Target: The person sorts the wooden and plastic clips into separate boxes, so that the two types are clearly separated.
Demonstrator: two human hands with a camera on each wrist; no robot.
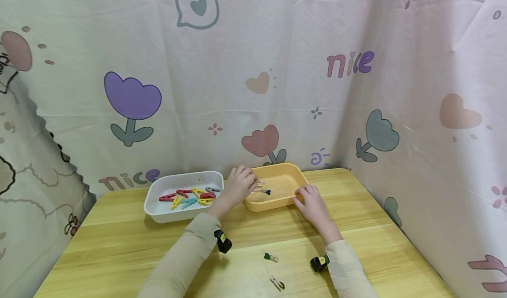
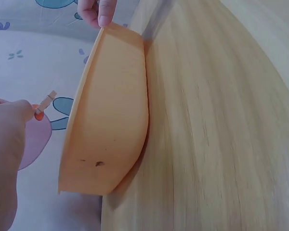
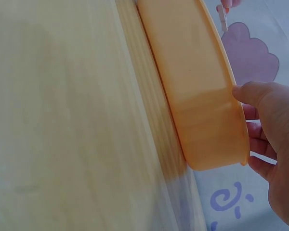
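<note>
Pinched in my left hand (image 1: 239,186) is a small wooden clothespin (image 2: 46,102) with an orange-red decoration, held above the left end of the yellow tray (image 1: 273,204). My right hand (image 1: 313,204) grips the tray's near right rim, thumb on the outer side and fingers over the edge. Inside the tray, at its left side, lie a few small wooden clothespins, one with a dark blue heart (image 1: 268,192). On the table in front of the tray are a clothespin with a green heart (image 1: 271,257) and another with a dark decoration (image 1: 277,283).
Left of the yellow tray stands a white tray (image 1: 158,218) holding several red, yellow, blue and grey plastic clothespins (image 1: 189,203). Both trays stand near the back of the wooden table (image 1: 245,232). A patterned curtain (image 1: 222,91) hangs behind and along the sides.
</note>
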